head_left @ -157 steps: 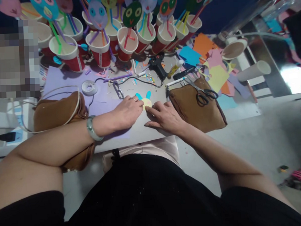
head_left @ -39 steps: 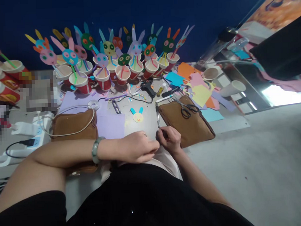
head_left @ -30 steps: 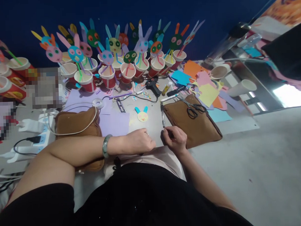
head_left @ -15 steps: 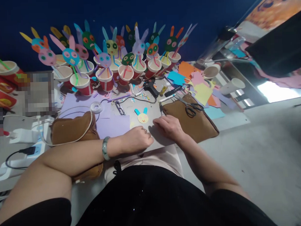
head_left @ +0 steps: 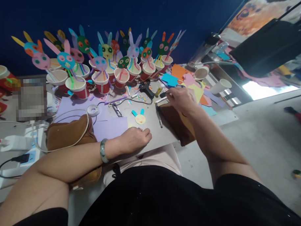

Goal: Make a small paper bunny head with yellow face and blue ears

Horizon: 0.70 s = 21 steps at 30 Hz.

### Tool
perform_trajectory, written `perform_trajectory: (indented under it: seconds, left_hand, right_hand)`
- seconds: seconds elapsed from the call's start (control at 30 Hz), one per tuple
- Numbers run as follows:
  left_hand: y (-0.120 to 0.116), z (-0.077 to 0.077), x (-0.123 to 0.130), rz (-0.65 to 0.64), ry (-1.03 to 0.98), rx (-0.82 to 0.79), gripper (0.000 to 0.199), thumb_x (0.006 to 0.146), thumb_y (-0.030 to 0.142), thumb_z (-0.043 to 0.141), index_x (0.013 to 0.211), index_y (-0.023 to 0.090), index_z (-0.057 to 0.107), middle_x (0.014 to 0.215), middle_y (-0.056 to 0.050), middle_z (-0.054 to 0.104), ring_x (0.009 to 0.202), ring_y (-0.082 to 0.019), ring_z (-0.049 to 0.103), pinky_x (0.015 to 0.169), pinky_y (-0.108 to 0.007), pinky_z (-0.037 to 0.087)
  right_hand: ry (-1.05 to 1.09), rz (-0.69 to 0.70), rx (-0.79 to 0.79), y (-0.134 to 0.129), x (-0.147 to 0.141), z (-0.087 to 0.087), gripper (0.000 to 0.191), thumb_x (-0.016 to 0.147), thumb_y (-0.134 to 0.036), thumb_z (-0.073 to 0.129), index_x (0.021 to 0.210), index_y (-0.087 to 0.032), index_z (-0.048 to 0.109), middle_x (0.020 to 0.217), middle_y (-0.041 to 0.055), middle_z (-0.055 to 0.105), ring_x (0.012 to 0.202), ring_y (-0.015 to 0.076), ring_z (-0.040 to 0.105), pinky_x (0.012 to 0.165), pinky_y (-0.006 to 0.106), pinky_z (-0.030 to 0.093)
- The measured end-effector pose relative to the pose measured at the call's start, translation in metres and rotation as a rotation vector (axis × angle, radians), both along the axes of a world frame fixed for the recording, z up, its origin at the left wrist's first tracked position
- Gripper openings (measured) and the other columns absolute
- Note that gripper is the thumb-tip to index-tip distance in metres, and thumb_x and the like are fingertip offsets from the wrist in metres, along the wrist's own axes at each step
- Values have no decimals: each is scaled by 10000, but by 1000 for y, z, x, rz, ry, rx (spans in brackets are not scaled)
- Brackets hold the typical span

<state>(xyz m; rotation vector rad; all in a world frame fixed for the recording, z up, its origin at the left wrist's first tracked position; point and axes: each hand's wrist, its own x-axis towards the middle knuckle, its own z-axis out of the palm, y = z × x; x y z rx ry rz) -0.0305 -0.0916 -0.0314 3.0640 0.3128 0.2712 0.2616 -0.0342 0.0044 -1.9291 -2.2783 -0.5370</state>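
My left hand [head_left: 135, 139] rests near the table's front edge with its fingers curled closed; whatever may be inside them is hidden. Just beyond it lies a flat paper rabbit head [head_left: 140, 119], cream with blue ears. My right hand [head_left: 182, 98] is over the brown pouch [head_left: 176, 120], fingertips curled together by a black-handled tool [head_left: 166, 94] and a white stick [head_left: 161, 99]. What those fingers touch or hold cannot be made out. The scissors are hidden behind this hand and forearm. A dark pen [head_left: 159, 117] lies between my hands.
Red paper cups [head_left: 101, 82] with paper rabbit heads on straws line the back. A black glue gun [head_left: 147, 90] lies before them, its cord crossing the table. Purple sheets [head_left: 110, 127], a tape roll [head_left: 93, 110], another brown pouch [head_left: 67, 132] and a power strip [head_left: 34, 143] are leftward.
My right hand has moved from beside the paper rabbit head forward and right, over the pouch, uncovering the pen. My left hand stays nearly where it was. The view has shifted slightly.
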Motion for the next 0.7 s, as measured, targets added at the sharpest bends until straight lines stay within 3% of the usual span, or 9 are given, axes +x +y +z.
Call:
perform_trajectory:
  seconds: [0.17,0.33,0.47,0.7]
  left_hand:
    - [1,-2,-1,21,53,26,178,981,119,460,963,121,637,875,-96,666,581,-170,601,456,-313,379]
    - [2,-2,0,36,29,31,167,968,108,497,926,118,659,854,-105,672,695,-192,625,563,-325,423]
    - [5,-7,1,74,-32,64,142,954,134,545,882,123,667,845,-133,676,863,-260,639,717,-379,460]
    - [7,-11,2,85,-31,99,115,948,174,587,892,134,680,855,-122,684,915,-293,628,780,-408,427]
  right_hand:
    - [-39,-158,-133,10,30,20,209,909,-202,595,934,-130,790,773,119,726,674,151,551,632,328,233]
    - [-28,-223,-282,12,29,28,240,916,-181,621,1059,-110,801,894,160,757,761,147,581,648,343,231]
    - [-42,-308,-254,13,27,32,229,926,-166,623,1044,-88,804,929,193,763,799,165,610,660,360,232]
    - [-21,-405,-233,24,43,42,304,971,-213,586,1131,-57,792,1042,222,752,933,215,642,706,403,263]
